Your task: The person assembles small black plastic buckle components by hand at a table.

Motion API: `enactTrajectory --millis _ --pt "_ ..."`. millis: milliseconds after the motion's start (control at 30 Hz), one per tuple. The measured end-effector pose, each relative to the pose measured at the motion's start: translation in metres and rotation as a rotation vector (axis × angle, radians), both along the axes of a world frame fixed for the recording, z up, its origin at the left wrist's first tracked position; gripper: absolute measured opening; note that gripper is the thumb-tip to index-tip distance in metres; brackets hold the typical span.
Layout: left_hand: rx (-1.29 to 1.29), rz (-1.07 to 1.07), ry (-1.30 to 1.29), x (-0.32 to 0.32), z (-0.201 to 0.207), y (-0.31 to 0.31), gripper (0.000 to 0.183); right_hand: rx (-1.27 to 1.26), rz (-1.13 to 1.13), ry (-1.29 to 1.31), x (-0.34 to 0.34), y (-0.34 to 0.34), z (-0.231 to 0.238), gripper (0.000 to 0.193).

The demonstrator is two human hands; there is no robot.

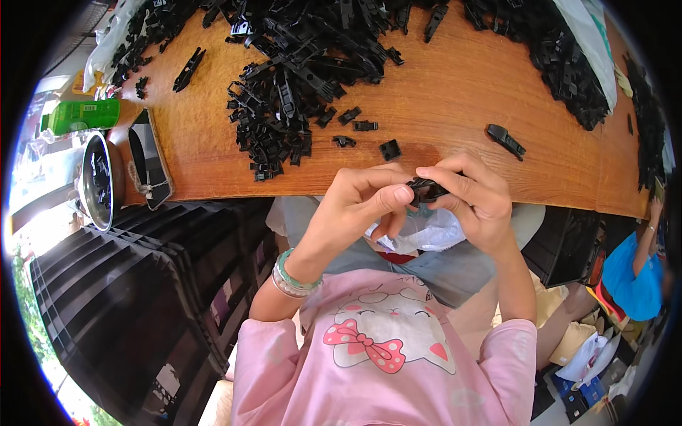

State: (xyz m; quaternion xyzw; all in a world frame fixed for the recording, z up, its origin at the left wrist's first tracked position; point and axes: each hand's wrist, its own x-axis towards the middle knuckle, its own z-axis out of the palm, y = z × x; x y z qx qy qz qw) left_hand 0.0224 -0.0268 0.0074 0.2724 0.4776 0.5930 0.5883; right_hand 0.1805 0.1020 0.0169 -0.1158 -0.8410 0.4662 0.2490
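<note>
Just over the table's near edge, both hands meet on one small black plastic part [425, 189]. My left hand [362, 202], with bangles at its wrist, pinches the part's left end between thumb and fingers. From the other side my right hand [472, 199] grips it, fingertips closed on its top and right end. Fingers cover much of the part, so its full shape is hidden. A loose black block [390, 149] lies on the wood just beyond my left hand. Farther right, past my right hand, rests a longer black clip-like piece [506, 141].
A big heap of black plastic parts [284, 92] spreads over the wooden table [440, 92], with another pile [568, 78] at far right. At left are a green bottle [84, 116], a phone [149, 160] and a metal bowl [99, 181]. Black crates [128, 298] stand below; another person [634, 277] is at right.
</note>
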Motion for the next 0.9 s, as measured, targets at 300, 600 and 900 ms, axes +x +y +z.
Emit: enactTrajectory --millis 300,600,900 --pt "-0.039 -0.052 0.102 0.013 0.019 -0.004 0.026 0.177 0.043 -0.070 0.010 0.002 0.014 0.042" --pt "0.067 0.004 0.275 0.015 0.014 -0.006 0.024 0.126 0.018 -0.106 0.008 -0.007 0.024 0.040" --pt "-0.199 0.007 0.316 0.019 0.018 0.004 0.015 0.121 -0.023 -0.194 0.015 -0.009 0.015 0.036"
